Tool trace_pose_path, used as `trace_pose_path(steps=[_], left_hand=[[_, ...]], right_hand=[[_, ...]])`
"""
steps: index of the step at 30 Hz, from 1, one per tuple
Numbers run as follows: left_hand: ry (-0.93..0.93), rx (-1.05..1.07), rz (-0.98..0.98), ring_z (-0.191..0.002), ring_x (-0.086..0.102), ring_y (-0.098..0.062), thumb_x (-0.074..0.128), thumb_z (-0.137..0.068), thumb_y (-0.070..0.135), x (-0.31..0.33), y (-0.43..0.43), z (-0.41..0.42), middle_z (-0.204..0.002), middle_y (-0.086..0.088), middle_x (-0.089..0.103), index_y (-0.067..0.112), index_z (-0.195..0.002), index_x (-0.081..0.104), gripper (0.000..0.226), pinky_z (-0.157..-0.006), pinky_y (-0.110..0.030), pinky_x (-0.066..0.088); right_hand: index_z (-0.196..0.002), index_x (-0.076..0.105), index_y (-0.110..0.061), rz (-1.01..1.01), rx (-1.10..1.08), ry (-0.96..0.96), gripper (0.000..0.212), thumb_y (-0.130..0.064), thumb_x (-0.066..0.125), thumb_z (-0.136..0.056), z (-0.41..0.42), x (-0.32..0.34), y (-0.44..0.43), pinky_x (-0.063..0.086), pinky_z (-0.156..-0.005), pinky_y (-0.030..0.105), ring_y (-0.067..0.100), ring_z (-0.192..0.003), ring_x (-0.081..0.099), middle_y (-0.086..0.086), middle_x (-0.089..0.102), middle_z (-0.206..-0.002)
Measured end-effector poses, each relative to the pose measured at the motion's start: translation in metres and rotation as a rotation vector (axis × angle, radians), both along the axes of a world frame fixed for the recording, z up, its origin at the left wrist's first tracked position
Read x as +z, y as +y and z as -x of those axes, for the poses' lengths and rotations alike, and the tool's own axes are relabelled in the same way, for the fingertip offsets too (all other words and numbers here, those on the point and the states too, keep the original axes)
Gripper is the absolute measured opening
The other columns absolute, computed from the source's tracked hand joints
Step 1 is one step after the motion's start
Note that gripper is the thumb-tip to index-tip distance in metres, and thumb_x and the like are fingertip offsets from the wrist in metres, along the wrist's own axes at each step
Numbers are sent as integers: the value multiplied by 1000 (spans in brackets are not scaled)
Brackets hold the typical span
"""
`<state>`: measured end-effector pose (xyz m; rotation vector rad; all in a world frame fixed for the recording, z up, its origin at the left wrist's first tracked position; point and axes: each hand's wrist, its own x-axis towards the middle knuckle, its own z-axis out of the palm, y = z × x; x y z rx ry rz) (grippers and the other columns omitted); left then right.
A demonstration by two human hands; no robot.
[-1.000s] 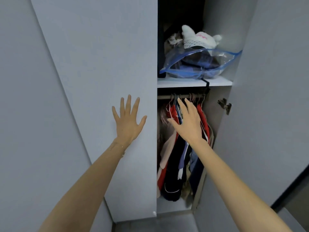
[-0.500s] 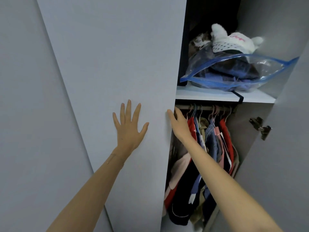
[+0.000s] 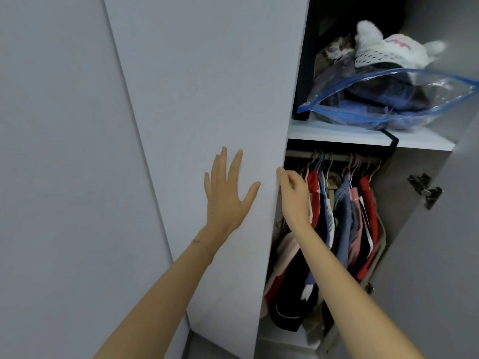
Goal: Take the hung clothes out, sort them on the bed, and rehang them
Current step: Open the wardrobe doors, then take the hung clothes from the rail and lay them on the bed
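Head view: the door (image 3: 207, 86) fills the middle of the frame and hides the left part of the wardrobe. The clothes (image 3: 344, 216) hang at centre right, on thin hangers from a rail (image 3: 337, 156) under the shelf (image 3: 363, 137). Their left side is covered by the door and the right forearm, and the hems sink into shadow. The right hand (image 3: 294, 198) has its fingers curled round the door's edge. Its fingertips are hard to make out against the dark gap. The left hand (image 3: 228, 193) lies flat on the door's face, fingers straight and spread, holding nothing.

The clothes are soft cloth in red, blue, pink, black and beige, packed close together. On the shelf at upper right lies a clear plastic bag (image 3: 388, 99) with a blue zip rim, stuffed with dark folded cloth and cut off by the frame edge. A white fluffy thing (image 3: 388, 50) sits on top of it, and what it is cannot be told.

The doors and wall panels are smooth, matt pale grey. A metal hinge (image 3: 425, 190) sits on the second door (image 3: 453, 255) at the right of the frame.
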<state>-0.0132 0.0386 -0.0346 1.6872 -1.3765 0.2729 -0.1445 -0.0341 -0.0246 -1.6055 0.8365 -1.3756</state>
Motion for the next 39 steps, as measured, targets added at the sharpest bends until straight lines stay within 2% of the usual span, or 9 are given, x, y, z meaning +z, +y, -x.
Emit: trace_pose_path(steps=[4,6,9,13,20,24,30,34,39], left_hand=[[101,-74,31,-152,8,-15,40,-97,58,4,51,11,-166,5,7,34,-157,13,69,-122,-53,14],[152,-96,26,-151,10,-11,41,-98,57,2,78,9,-165,6,9,37,-156,13,68,-122,-50,17],[230,-138,12,-150,12,-6,39,-98,59,-3,120,2,-165,8,14,39,-156,13,67,-123,-45,18],[300,-180,-35,-149,14,-4,41,-100,54,-4,171,-6,-163,11,18,34,-156,15,65,-122,-31,16],[414,-179,-50,-144,31,-10,44,-100,52,1,236,-24,-160,12,26,36,-156,16,65,-119,-31,27],[466,-143,-47,-136,45,-19,49,-100,48,2,258,-34,-156,2,37,37,-155,18,64,-111,-31,37],[447,-22,62,-138,43,-17,47,-105,22,2,280,-51,-153,3,42,21,-155,28,54,-115,-33,34],[470,84,112,-127,53,-14,43,-105,20,-8,285,-67,-144,5,54,20,-150,39,45,-113,-40,40],[497,231,164,-113,58,-19,42,-105,20,-9,288,-77,-131,-8,61,11,-143,42,39,-105,-39,44]], right_hand=[[-67,54,-19,-47,-1,-55,39,-32,48,-103,3,-4,60,40,-59,14,-1,-59,49,-14,55,-59],[-77,64,-5,-61,3,-57,50,-46,45,-100,2,-6,86,54,-72,31,15,-74,65,1,69,-76],[-92,64,6,-90,-5,-55,71,-62,41,-92,-4,-4,131,53,-89,53,39,-93,64,22,68,-93],[-86,70,-34,-132,30,-78,35,-38,41,-104,-18,1,188,55,-80,26,9,-88,71,-13,74,-84],[-121,66,-17,-195,260,26,43,-41,35,-105,-41,-5,251,50,-95,24,4,-101,67,-9,71,-107],[-133,58,-16,-240,416,201,48,-43,30,-105,-38,-18,269,47,-83,14,8,-103,66,0,68,-117],[-138,55,-22,-130,281,381,43,-41,37,-104,-6,-39,276,36,-108,27,13,-126,52,-2,61,-134],[-141,51,-23,-38,223,444,45,-42,43,-102,19,-44,273,34,-109,24,11,-133,47,-5,56,-139],[-146,45,-24,212,123,682,51,-45,50,-99,36,-51,262,42,-107,40,22,-126,53,-1,54,-142]])
